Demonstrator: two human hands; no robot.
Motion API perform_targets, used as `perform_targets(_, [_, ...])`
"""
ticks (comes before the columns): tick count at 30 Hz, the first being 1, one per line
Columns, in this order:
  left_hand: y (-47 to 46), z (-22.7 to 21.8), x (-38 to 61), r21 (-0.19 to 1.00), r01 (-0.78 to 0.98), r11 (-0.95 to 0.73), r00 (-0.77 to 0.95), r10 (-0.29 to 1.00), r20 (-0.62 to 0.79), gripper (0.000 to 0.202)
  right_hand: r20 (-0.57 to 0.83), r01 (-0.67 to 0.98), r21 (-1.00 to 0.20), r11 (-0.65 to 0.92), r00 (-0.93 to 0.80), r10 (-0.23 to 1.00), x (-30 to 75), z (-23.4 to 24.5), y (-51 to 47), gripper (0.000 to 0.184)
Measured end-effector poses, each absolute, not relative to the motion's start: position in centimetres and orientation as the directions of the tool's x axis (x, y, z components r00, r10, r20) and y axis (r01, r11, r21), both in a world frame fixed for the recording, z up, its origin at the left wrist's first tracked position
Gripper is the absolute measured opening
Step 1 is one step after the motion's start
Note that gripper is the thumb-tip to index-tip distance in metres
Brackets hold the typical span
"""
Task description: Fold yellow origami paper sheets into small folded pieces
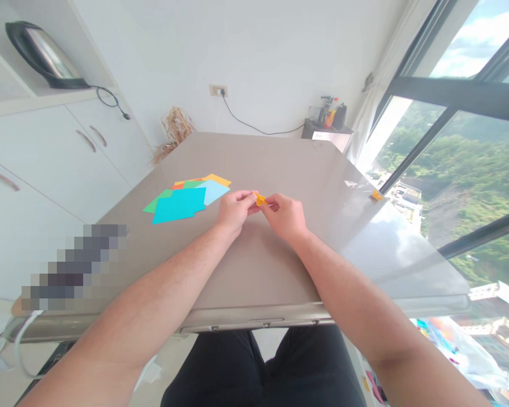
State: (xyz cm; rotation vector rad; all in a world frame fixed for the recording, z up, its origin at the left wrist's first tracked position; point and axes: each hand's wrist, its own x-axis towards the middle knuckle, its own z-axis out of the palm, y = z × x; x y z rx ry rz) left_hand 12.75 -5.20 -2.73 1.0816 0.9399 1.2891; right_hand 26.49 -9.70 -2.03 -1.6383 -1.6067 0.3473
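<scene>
Both hands meet over the middle of the beige table [280,265]. My left hand [234,211] and my right hand [285,216] pinch a small folded piece of orange paper [261,199] between their fingertips, just above the tabletop. Only a little of the paper shows between the fingers. A loose stack of coloured paper squares [182,200], cyan, green, light blue and orange, lies flat on the table just left of my left hand.
A small orange folded piece [377,195] sits near the table's right edge, by the large window [470,169]. White cabinets [46,169] stand at left. A wall socket with a cable [219,90] and a small stand with bottles [328,121] are at the back.
</scene>
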Motion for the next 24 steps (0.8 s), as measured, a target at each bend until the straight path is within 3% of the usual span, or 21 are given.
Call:
perform_targets(5, [-4.9, -2.6, 12.5, 0.961, -0.277, -0.011, 0.057, 0.998, 0.028, 0.023, 0.392, 0.710, -0.682, 0.177, 0.151, 0.907, 26.7, -2.2, -9.8, 0.011])
perform_targets(9, [-4.7, -2.7, 12.3, 0.963, -0.268, -0.013, 0.035, 0.999, 0.024, 0.023, 0.503, 0.758, -0.601, 0.255, 0.110, 0.857, 26.9, -3.0, -9.3, 0.006])
perform_targets(12, [-4.7, -2.7, 12.4, 0.965, -0.263, -0.013, 0.045, 0.999, 0.025, 0.023, 0.547, 0.811, -0.513, 0.281, 0.057, 0.835, 27.1, -3.5, -8.9, 0.016])
perform_targets(20, [-4.8, -2.6, 12.6, 0.970, -0.244, -0.018, 0.072, 0.997, 0.036, 0.022, 0.543, 0.885, -0.319, 0.338, -0.121, 0.831, 27.5, -3.0, -9.0, 0.026])
perform_targets(24, [-4.8, -2.5, 12.7, 0.964, -0.267, 0.007, 0.086, 0.996, 0.016, 0.020, 0.531, 0.898, -0.301, 0.320, -0.121, 0.839, 27.8, -2.3, -8.8, 0.027])
